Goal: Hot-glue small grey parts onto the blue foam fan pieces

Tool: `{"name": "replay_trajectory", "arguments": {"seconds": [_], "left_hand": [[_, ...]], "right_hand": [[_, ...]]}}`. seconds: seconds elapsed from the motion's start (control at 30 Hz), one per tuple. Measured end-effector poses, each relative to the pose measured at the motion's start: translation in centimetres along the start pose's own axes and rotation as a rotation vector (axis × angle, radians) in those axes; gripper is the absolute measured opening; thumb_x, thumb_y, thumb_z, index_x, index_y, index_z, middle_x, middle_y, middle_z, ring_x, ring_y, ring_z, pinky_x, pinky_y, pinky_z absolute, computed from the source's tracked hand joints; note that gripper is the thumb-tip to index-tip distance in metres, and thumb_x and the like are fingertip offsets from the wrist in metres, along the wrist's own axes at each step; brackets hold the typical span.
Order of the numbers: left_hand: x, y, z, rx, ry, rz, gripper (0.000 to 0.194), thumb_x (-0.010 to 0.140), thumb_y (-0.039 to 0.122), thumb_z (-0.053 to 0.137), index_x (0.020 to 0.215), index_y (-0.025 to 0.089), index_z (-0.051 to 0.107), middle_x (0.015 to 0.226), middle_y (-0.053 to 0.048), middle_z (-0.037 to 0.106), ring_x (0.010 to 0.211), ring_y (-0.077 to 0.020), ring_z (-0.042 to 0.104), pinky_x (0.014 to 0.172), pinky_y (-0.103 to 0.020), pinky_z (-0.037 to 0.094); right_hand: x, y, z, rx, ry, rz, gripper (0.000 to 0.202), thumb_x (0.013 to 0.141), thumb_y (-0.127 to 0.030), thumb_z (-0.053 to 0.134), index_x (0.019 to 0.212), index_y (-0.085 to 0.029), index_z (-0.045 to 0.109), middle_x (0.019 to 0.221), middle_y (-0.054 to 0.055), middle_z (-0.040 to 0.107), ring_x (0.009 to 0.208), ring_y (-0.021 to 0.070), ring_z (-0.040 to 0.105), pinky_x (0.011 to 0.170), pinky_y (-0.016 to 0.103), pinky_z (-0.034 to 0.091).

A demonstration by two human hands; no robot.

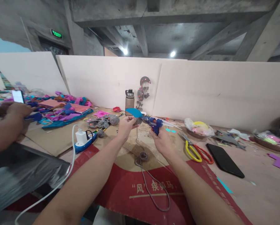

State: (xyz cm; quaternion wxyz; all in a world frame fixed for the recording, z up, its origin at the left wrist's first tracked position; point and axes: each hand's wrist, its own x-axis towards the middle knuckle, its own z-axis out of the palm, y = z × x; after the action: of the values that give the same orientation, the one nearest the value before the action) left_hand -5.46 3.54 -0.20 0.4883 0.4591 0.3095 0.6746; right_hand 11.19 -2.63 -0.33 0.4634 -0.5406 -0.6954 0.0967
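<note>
My left hand (126,125) pinches a blue felt piece (133,112) together with a bit of grey material at its lower edge. Wrapped round the handle of a blue glue gun (155,123) is my right hand (162,139), and the gun's nozzle points left at the felt, close to my left fingers. Whether the nozzle touches it I cannot tell. From my left hand a grey cord (143,156) hangs down to a loose coil and loops over the red printed board.
Scissors (193,150) and a black phone (225,160) lie right. A blue power strip (85,143), grey yarn and felt scraps (60,107) are left. Behind stand a bottle (129,102) and a hanging grey moon ornament (145,81). Another person's hand (19,111) is far left.
</note>
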Motion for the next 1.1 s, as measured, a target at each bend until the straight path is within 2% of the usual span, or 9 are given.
{"name": "replay_trajectory", "arguments": {"seconds": [0.57, 1.1], "left_hand": [[-0.15, 0.43, 0.22, -0.039, 0.043, 0.008, 0.029, 0.059, 0.029, 0.075, 0.069, 0.014, 0.052, 0.064, 0.003, 0.05, 0.061, -0.0081, 0.053, 0.069, -0.033, 0.058], [0.24, 0.1, -0.07, -0.059, 0.06, 0.02, 0.026, 0.059, 0.028, 0.074, 0.069, 0.014, 0.055, 0.07, 0.002, 0.055, 0.066, -0.0095, 0.057, 0.073, -0.035, 0.057]], "right_hand": [[-0.17, -0.2, -0.22, -0.059, 0.024, 0.022, 0.027, 0.085, -0.03, 0.049, 0.108, -0.017, 0.055, 0.099, 0.011, 0.066, 0.088, 0.0227, 0.06, 0.077, 0.031, 0.043], [-0.14, -0.08, -0.25, -0.026, 0.06, 0.031, 0.027, 0.084, -0.03, 0.049, 0.107, -0.017, 0.053, 0.097, 0.01, 0.065, 0.086, 0.0224, 0.059, 0.076, 0.032, 0.043]]}}
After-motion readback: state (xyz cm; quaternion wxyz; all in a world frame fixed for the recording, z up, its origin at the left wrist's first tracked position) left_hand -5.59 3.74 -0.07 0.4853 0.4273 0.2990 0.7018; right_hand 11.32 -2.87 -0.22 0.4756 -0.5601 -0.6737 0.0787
